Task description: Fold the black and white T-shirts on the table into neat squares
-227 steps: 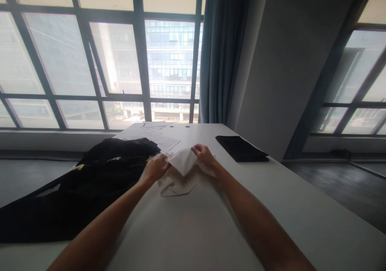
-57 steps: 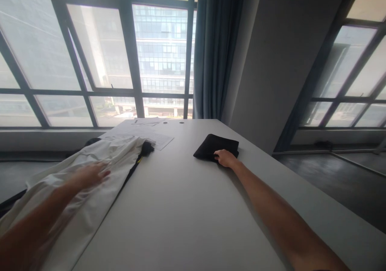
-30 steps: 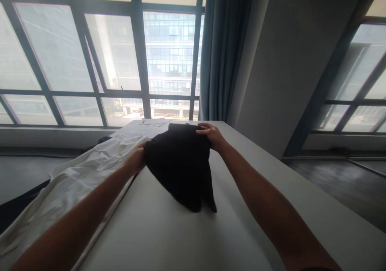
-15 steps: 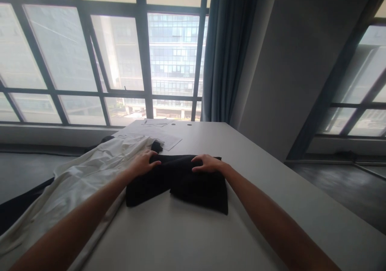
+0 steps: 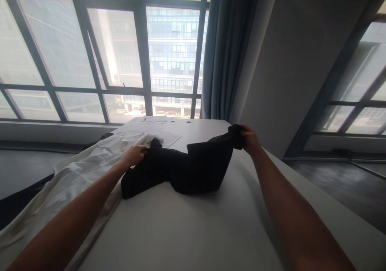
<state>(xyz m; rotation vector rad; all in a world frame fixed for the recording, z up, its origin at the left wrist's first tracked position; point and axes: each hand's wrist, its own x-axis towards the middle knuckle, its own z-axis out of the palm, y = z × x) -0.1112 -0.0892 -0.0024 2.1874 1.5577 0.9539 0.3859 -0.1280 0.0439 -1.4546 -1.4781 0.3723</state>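
A black piece of clothing (image 5: 196, 168), its exact kind unclear, is stretched between my two hands above the white table (image 5: 181, 235). My left hand (image 5: 136, 155) is closed on its upper left corner, close to the table. On the other side, my right hand (image 5: 250, 139) grips a bunched part and holds it higher, so the right half is raised and sags in a curve. The lower left corner hangs low, at the edge of the white cloth (image 5: 87, 170). Some of my fingers are hidden behind the fabric.
The white cloth lies rumpled along the table's left side. Sheets of paper (image 5: 169, 136) and a small black item (image 5: 156, 142) are beyond my left hand. Two round holes mark the table's far end. A blue curtain (image 5: 226, 54) and windows stand behind.
Both hands have closed on the black clothing. My right hand has moved up and to the right, lifting and unfolding that side. My left hand has shifted slightly left.
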